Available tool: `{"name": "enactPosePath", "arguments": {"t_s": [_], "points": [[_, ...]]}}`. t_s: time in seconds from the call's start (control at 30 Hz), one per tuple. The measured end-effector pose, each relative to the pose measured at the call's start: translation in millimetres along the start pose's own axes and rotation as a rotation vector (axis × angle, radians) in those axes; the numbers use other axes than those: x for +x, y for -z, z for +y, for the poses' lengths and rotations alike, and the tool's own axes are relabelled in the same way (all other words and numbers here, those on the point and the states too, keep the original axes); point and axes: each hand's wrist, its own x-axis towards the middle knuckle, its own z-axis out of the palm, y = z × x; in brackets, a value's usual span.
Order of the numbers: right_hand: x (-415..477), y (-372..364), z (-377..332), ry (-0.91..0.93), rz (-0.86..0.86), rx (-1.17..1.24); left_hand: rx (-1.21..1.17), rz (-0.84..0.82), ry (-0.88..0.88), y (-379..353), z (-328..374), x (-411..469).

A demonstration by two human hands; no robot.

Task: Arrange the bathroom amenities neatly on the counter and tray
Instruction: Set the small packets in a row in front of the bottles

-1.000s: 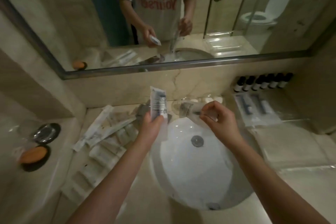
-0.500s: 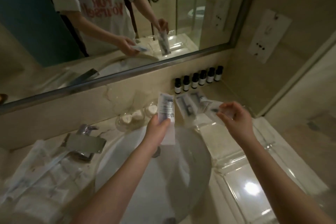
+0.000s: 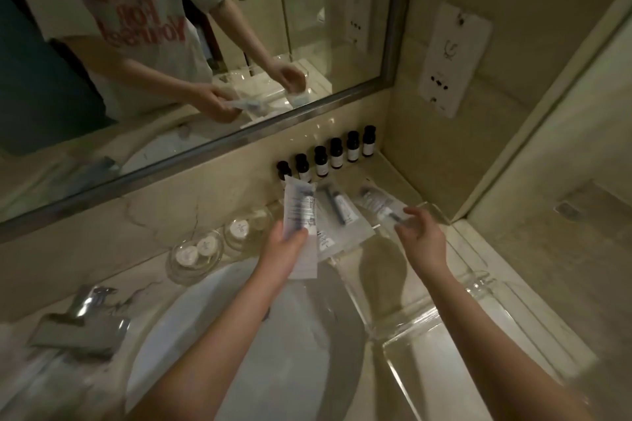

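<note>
My left hand (image 3: 285,251) grips a white amenity packet (image 3: 301,215) upright over the far rim of the sink. To its right, my right hand (image 3: 422,239) pinches a clear packet (image 3: 381,207) by its near end, low over the far end of the clear glass tray (image 3: 478,338). Between the two packets, another clear packet with a dark tube inside (image 3: 337,212) lies flat on the tray. Several small dark bottles (image 3: 337,152) stand in a row against the wall behind it.
The white sink basin (image 3: 260,342) lies below my arms, with the chrome faucet (image 3: 82,321) at its left. Two glass dishes with round white items (image 3: 196,251) sit behind the basin. More packets lie blurred at far left (image 3: 20,383). A mirror (image 3: 171,44) spans the wall.
The view swung right from the sink and left counter to the tray and bottles. Both hands carried their packets rightward; the right hand's packet now reaches down to the tray's far end.
</note>
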Motion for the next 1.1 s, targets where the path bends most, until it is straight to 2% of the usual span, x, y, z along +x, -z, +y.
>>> {"name": "enactPosePath", "arguments": {"t_s": [0.13,0.27,0.33,0.47,0.53,0.63,0.77,0.8,0.87,0.93,1.0,1.07,1.1], "points": [[0,3,10,0.135,-0.131,-0.301,0.012,0.002,0.003,-4,-1,3],[3,-6,7,0.268,-0.253,-0.772,0.001,0.004,-0.014,-6,-2,3],[9,-13,6,0.29,-0.179,-0.888,0.002,0.009,-0.021,-6,-4,3],[24,-15,8,0.415,-0.02,-0.97,0.006,0.009,-0.02,-7,-5,5],[29,-7,5,0.448,0.077,-0.912,0.002,0.003,-0.018,-7,-3,7],[36,4,-13,0.286,0.073,-0.649,-0.01,-0.003,-0.017,-8,0,10],[53,2,-43,-0.191,-0.222,0.01,-0.015,-0.008,-0.021,-9,2,13],[57,1,-47,-0.292,-0.298,0.107,-0.012,-0.006,-0.023,-9,2,13],[65,-3,-44,-0.334,-0.364,0.072,-0.009,-0.001,-0.024,-9,1,14],[67,-5,-39,-0.246,-0.321,-0.243,-0.004,-0.003,-0.019,-10,1,14],[65,-5,-33,-0.054,-0.138,-0.641,0.0,0.0,-0.01,-10,0,16],[64,-6,-25,0.276,0.013,-0.782,0.003,0.003,-0.001,-9,-1,18],[64,-8,-20,0.44,-0.01,-0.755,0.003,0.004,-0.001,-9,-1,18]]}}
